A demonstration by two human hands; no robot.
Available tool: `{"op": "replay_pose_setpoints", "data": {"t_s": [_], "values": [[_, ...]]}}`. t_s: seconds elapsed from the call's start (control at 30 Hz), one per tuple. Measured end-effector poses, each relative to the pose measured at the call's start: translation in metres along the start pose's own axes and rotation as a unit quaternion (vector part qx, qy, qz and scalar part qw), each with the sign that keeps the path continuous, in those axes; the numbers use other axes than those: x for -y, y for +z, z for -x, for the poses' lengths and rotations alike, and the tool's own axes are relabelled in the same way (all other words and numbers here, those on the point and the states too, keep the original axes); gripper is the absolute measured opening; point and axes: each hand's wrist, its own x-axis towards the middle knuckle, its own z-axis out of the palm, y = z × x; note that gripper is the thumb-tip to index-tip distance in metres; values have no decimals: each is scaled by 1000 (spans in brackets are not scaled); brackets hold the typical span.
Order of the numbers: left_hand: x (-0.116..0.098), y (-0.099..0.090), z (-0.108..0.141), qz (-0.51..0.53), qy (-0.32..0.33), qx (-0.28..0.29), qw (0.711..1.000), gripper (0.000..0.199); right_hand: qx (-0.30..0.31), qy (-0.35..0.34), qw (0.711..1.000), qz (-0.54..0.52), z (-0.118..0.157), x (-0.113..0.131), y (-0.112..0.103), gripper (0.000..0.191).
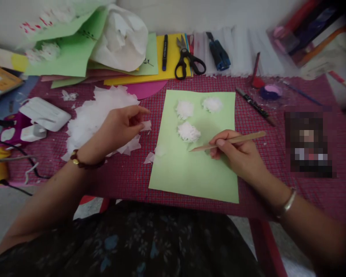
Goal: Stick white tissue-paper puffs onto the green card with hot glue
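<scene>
Green paper [196, 173] flat; my right hand [243, 156] pinches the wooden stick [248, 137], tip best kept light beside the white puff [188, 132]; left hand [119, 125] half-curled, grip unclear.

Wooden stick [249, 137]: pale, slender, pointed; held slanted, tip low over the sheet, contact unclear.
Green sheet [193, 173]: pale, flat, bare toward the near edge.
White tufts [188, 132]: three, ruffled, round, clustered on the sheet's far half.
Tissue pile [89, 111]: white, thin, loosely heaped, left of the sheet.
Tissue piece [147, 125]: small, between pile and sheet.
</scene>
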Motion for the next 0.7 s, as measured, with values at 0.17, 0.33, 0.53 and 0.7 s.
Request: {"op": "replay_pose_setpoints", "data": {"t_s": [0.17, 0.33, 0.53, 0.7], "values": [[4, 3, 7, 29, 111, -8, 993, 8, -6, -3, 1000, 10, 0, 1, 1, 16], [6, 5, 16, 118, 61, -8, 991, 10, -7, -5, 1000, 9, -1, 2, 1, 21], [-14, 1, 28, 203, 46, 42, 977, 17, -13, 1, 1000, 13, 0, 3, 2, 23], [-18, 1, 28, 154, 84, 40, 984, 25, -18, 8, 1000, 16, 0, 4, 2, 23]]}}
